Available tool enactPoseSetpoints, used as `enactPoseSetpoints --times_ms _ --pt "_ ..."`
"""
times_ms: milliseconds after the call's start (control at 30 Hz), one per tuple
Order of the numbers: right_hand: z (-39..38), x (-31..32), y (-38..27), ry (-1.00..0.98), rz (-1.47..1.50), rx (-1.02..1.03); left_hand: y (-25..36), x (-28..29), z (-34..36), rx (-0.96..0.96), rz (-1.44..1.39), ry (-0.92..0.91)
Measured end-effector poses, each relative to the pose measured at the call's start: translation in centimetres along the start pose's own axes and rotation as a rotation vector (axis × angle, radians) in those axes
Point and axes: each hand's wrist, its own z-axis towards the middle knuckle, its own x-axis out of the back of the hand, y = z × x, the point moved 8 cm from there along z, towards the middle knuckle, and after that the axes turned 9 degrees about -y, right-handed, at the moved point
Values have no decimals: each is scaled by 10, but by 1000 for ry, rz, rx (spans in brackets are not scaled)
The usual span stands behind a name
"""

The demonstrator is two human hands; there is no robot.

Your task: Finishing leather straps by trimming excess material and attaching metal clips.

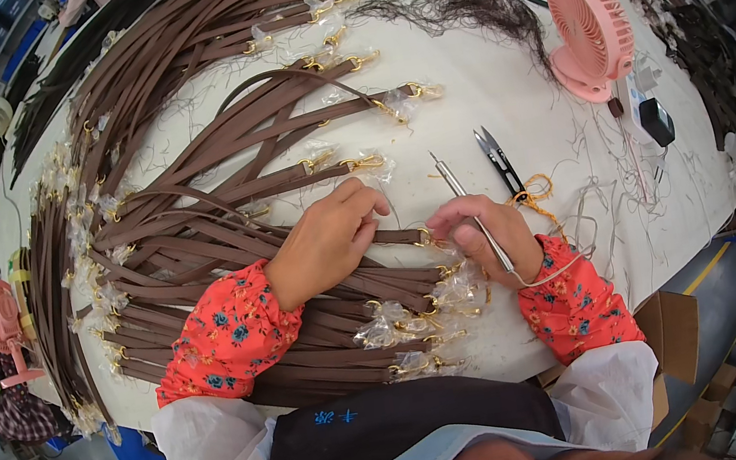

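Note:
Many brown straps with gold clasps (275, 182), most wrapped in clear plastic, lie heaped over the left and middle of the table. My left hand (326, 236) is above the heap, its fingers curled together. Anything pinched in them is too small to make out. In my right hand (497, 234) is a slim silver pen-shaped tool (482, 230) with a thin cord at its lower end. Its narrow tip points up and away from me. Close to the right fingertips is the clasp end of one brown strap (402, 236). Black-handled thread snips (499, 163) lie just beyond that hand.
Orange string (534, 193) lies by the snips. A pink fan (588, 35) stands at the far right, near a small black device (656, 122). Dark loose threads (459, 12) are heaped at the back. An open cardboard box (670, 328) sits below the table's right edge.

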Motion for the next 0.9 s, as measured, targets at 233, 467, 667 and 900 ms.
enactPoseSetpoints --times_ms 233,467,667,900 --pt "-5 2 5 61 179 33 7 -8 3 54 -218 -198" --pt "-6 13 18 260 665 -83 14 -17 3 -90 -130 -191" --pt "-3 2 24 164 783 -166 12 -14 4 -64 -69 -158" --pt "-6 -16 23 -71 670 -249 -1 -8 4 74 -209 -172"
